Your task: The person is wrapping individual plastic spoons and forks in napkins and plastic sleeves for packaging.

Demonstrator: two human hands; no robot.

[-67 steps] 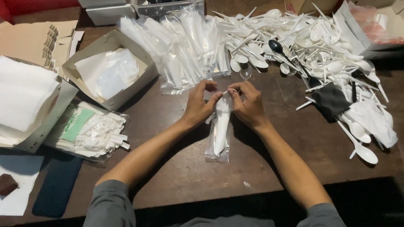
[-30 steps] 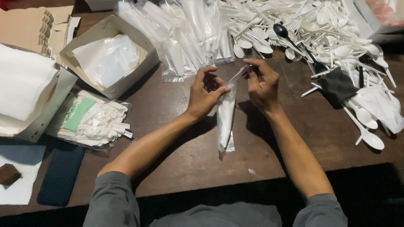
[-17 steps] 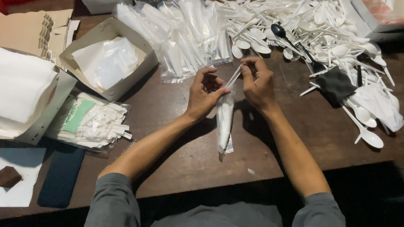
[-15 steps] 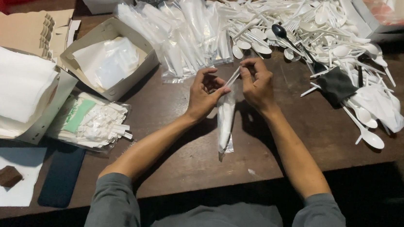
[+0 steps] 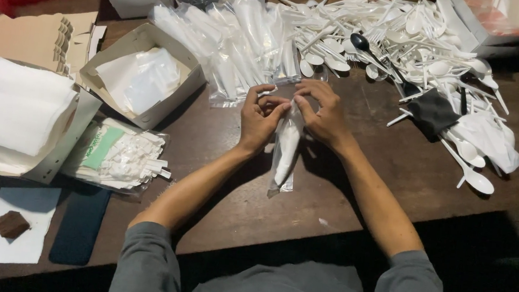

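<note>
Both hands meet at the top of a narrow clear plastic bag holding white cutlery and a napkin, which lies on the dark wooden table. My left hand pinches the bag's mouth from the left. My right hand pinches it from the right, fingers curled over the opening. Just beyond my hands lies a stack of filled clear packets. A big heap of loose white plastic spoons and forks spreads at the back right.
An open cardboard box of clear bags sits at the left. A box of white napkins and a packet of small white wrapped items lie further left. A dark phone and a brown block on paper are near the front edge.
The stick that poked out of the bag's top a second ago is now inside. Both hands have closed together over the bag's mouth.
</note>
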